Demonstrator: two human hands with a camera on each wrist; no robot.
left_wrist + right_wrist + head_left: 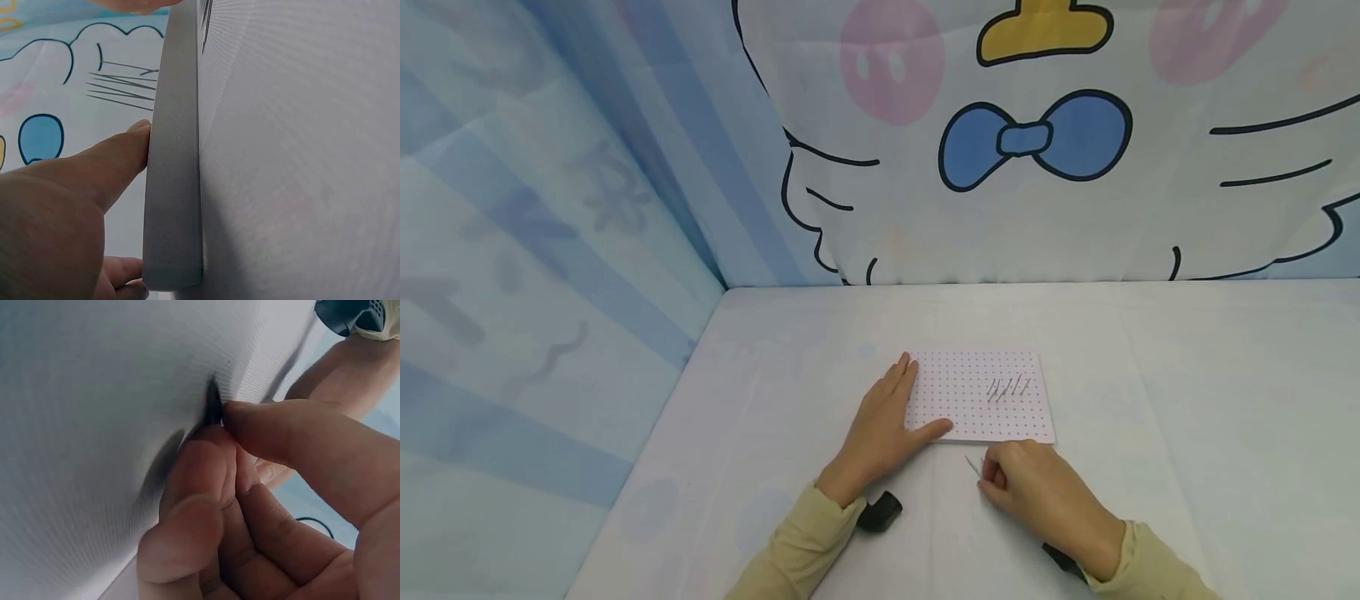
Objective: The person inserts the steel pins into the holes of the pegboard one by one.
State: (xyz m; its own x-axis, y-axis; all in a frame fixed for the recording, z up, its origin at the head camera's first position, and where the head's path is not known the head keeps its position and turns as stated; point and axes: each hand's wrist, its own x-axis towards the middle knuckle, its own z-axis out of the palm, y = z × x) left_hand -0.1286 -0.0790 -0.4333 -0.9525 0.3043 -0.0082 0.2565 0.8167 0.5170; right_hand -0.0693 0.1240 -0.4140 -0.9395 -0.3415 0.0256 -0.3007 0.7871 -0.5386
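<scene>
In front of me hangs a pale curtain (1060,225) printed with a blue bow (1025,139), pink ovals (891,100) and a yellow shape (1045,35). On my left I see a blue-striped drape (512,333), its blurry marks perhaps plants. A white tablecloth (1240,417) spreads below.

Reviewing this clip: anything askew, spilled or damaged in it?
Slightly: the thin pins sticking up from the dotted board lean at differing angles instead of standing parallel, clearest in the left wrist view. Otherwise nothing stands out: no visible spill or breakage, and the board lies flat on the table.
</scene>
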